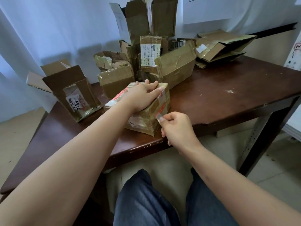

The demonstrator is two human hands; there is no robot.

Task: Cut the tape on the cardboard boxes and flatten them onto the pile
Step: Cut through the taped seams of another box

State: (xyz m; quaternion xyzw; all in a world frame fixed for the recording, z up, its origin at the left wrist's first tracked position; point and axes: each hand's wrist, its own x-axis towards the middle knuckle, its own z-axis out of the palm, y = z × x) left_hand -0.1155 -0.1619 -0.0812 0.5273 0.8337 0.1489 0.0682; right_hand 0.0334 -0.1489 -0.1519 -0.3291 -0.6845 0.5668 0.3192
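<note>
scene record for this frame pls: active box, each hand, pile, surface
active box: small taped box at the table's near edge, closed
left hand: left hand flat on the box top, pressing it down
right hand: right hand pinches a tape end at the box's near corner
pile: flattened boxes at far right
surface: dark wooden table

place: storeroom / back office, prob. parcel sorting
shows it: opened cardboard boxes point(175, 69) w/ shipping labels, worn brown table point(228, 95), flattened pile point(221, 46), bare white walls
</note>
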